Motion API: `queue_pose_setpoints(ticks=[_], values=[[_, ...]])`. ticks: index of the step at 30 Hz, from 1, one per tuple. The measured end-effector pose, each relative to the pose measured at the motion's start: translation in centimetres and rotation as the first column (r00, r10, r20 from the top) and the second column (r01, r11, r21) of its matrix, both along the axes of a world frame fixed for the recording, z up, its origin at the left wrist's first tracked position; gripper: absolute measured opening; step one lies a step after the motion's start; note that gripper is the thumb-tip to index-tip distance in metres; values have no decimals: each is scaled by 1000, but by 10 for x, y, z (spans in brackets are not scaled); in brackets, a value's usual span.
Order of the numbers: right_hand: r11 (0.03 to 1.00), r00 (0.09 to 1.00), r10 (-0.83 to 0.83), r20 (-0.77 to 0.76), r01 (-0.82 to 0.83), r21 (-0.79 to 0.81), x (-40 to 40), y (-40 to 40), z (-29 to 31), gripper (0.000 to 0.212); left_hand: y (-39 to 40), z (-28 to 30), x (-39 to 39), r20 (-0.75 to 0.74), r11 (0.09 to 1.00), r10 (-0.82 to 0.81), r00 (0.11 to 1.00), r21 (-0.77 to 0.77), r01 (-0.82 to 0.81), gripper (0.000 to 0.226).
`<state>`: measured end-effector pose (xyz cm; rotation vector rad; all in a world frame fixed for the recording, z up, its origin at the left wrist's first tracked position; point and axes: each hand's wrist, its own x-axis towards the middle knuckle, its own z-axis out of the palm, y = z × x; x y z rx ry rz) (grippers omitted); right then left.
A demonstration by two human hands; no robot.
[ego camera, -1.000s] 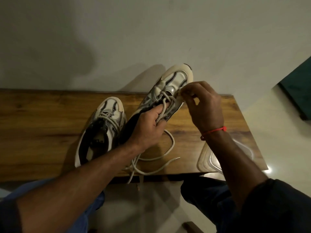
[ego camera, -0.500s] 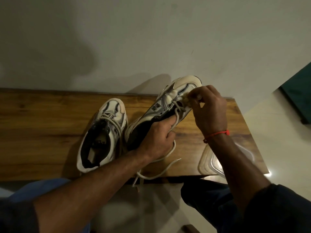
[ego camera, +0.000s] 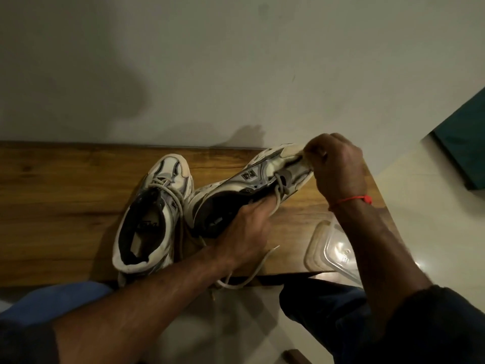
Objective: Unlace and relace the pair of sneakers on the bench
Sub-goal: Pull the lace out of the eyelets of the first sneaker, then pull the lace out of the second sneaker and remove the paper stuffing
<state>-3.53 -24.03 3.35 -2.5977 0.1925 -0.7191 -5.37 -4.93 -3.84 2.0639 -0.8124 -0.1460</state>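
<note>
Wooden bench carries a white sneaker standing upright near its middle, laces threaded. Just right of it, the second sneaker lies tipped on its side; the left hand grips its collar, fingers curled in, a loose lace trailing over the bench edge. The right hand pinches the toe end, fingers bunched. A clear plastic lid lies at the bench's right corner.
</note>
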Motion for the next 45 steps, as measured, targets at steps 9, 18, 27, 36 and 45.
queue_pose_setpoints(ticks=[9, 18, 27, 36, 45], values=[[966, 961, 256, -99, -256, 14, 10, 42, -13, 16, 4, -8, 0, 10, 999, -20, 1000, 45, 19, 34], [971, 983, -115, -144, 141, 191, 3, -14, -14, 15, 3, 7, 8, -30, 998, -55, 998, -36, 54, 51], [960, 988, 11, -157, 33, 279, 5, 5, -16, 16, 7, 32, 36, 82, 993, 5, 997, 113, -14, 45], [919, 973, 99, -208, -9, 395, 0, 19, -2, 24, 78, 67, 75, 258, 805, 323, 911, 432, -407, 29], [795, 427, 589, -687, -460, 396, -16, 74, -7, 39, 78, 45, 84, -28, 707, 275, 961, 684, -182, 26]])
